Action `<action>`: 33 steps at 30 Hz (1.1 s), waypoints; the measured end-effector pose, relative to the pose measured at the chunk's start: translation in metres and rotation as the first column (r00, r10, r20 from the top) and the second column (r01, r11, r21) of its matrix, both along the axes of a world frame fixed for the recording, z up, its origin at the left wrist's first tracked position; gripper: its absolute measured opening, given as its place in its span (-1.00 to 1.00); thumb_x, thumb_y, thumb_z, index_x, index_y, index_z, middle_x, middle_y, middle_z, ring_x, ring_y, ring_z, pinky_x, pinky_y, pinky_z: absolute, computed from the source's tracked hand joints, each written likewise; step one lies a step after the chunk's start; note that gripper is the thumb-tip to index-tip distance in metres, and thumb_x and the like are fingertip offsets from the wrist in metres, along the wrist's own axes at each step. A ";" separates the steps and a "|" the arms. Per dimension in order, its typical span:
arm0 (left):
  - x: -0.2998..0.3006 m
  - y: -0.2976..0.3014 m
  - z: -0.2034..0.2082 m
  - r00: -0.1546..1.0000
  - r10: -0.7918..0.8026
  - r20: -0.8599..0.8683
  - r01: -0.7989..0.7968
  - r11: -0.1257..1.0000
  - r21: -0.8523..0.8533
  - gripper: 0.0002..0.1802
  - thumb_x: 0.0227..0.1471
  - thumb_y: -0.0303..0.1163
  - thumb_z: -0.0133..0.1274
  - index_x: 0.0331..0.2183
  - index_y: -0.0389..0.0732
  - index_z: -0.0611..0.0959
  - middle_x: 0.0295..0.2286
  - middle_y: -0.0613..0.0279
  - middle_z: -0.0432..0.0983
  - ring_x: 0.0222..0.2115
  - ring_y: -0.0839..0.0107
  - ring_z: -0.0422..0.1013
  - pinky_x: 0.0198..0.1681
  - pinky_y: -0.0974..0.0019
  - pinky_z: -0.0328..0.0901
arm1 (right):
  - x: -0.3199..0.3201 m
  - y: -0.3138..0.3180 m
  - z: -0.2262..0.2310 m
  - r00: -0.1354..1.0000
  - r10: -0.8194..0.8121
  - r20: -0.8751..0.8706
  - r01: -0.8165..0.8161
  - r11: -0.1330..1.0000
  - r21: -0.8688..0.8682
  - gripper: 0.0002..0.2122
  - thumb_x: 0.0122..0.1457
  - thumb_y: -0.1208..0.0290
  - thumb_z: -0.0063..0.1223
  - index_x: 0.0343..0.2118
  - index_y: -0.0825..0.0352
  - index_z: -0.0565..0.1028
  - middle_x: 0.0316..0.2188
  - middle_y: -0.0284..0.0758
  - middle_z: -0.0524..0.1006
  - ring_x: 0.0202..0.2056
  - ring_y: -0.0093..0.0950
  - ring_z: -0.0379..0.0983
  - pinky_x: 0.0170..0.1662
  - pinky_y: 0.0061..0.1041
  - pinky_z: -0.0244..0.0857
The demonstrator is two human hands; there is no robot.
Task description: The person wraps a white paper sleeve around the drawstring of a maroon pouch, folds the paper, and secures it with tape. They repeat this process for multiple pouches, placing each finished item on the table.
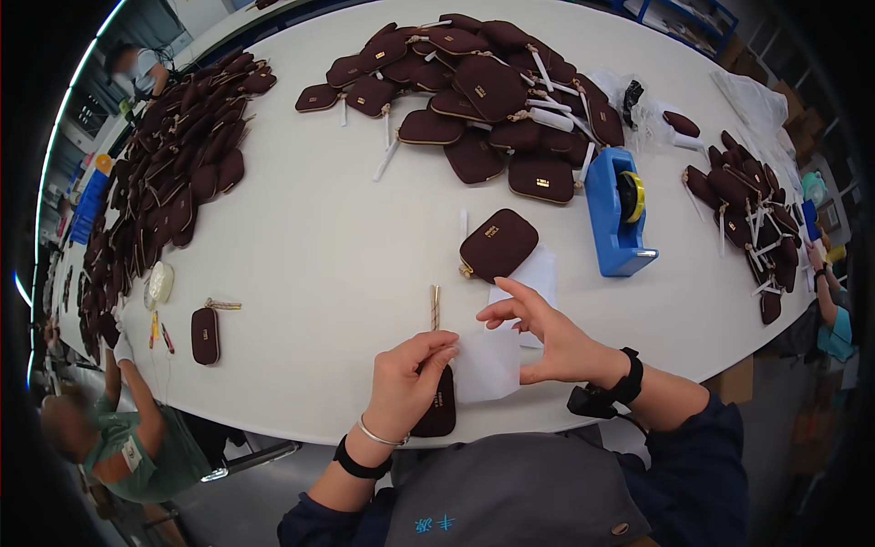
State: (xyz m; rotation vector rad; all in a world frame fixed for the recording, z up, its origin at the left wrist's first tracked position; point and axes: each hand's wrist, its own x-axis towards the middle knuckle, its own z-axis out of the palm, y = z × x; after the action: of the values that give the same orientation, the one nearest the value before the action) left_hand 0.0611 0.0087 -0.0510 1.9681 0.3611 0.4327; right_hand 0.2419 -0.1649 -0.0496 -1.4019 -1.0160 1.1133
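Between finger and thumb, my left hand point(403, 378) pinches the upper left corner of a thin white sheet of paper point(488, 369). My right hand point(565, 339) is open at the sheet's right side, its fingers and thumb apart; whether the thumb touches the edge I cannot tell. Partly hidden below my left hand lies a dark maroon zip pouch point(439, 415), and its twisted cord strap point(436, 310) points away from me. Beyond my hands another maroon pouch point(501, 242) rests partly over a stack of white sheets point(540, 278).
A blue tape dispenser point(609, 219) stands right of centre. Maroon pouches, many with white-wrapped straps, form a far heap point(483, 87), a left heap point(182, 164) and a right heap point(752, 205). One pouch point(206, 335) lies alone near a gloved co-worker point(137, 428) at left.
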 end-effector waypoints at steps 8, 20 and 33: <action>0.002 -0.003 0.010 0.997 0.076 -0.020 -0.078 0.978 -0.192 -0.69 0.13 -0.58 0.05 -0.06 -0.37 0.46 -0.46 0.12 0.61 -0.49 0.46 0.55 -0.35 0.47 0.40 | -0.006 -0.003 0.011 0.998 -0.013 -0.060 0.014 1.000 0.017 -0.01 -0.13 0.29 0.45 0.32 0.30 -0.01 -0.06 -0.29 0.45 -0.05 -0.48 0.34 0.07 -0.45 0.18; 0.004 -0.004 0.005 0.996 0.019 -0.087 -0.012 0.997 0.073 -0.75 0.17 -0.58 -0.04 -0.08 -0.36 0.45 -0.54 0.22 0.55 -0.58 0.51 0.49 -0.48 0.49 0.34 | -0.011 0.000 0.004 0.855 -0.199 0.479 0.152 0.979 0.136 -0.63 -0.07 0.43 0.37 -0.16 0.30 0.52 -0.20 -0.40 0.44 -0.18 -0.57 0.35 -0.01 -0.53 0.22; 0.011 0.003 0.001 0.990 0.140 -0.027 -0.136 0.874 -0.466 -0.76 0.19 -0.53 -0.02 -0.10 -0.36 0.38 -0.52 0.16 0.53 -0.59 0.54 0.42 -0.50 0.52 0.31 | -0.017 0.007 0.003 0.858 -0.227 -0.460 0.130 0.964 -0.233 -0.72 0.14 0.51 0.19 -0.11 0.41 0.43 -0.24 -0.34 0.56 -0.17 -0.59 0.48 -0.07 -0.55 0.36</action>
State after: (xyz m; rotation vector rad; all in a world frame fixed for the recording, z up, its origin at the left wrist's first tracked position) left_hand 0.0718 0.0113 -0.0499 1.4721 0.5499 0.4003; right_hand 0.2250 -0.1578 -0.0466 -1.2448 -0.4141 1.3591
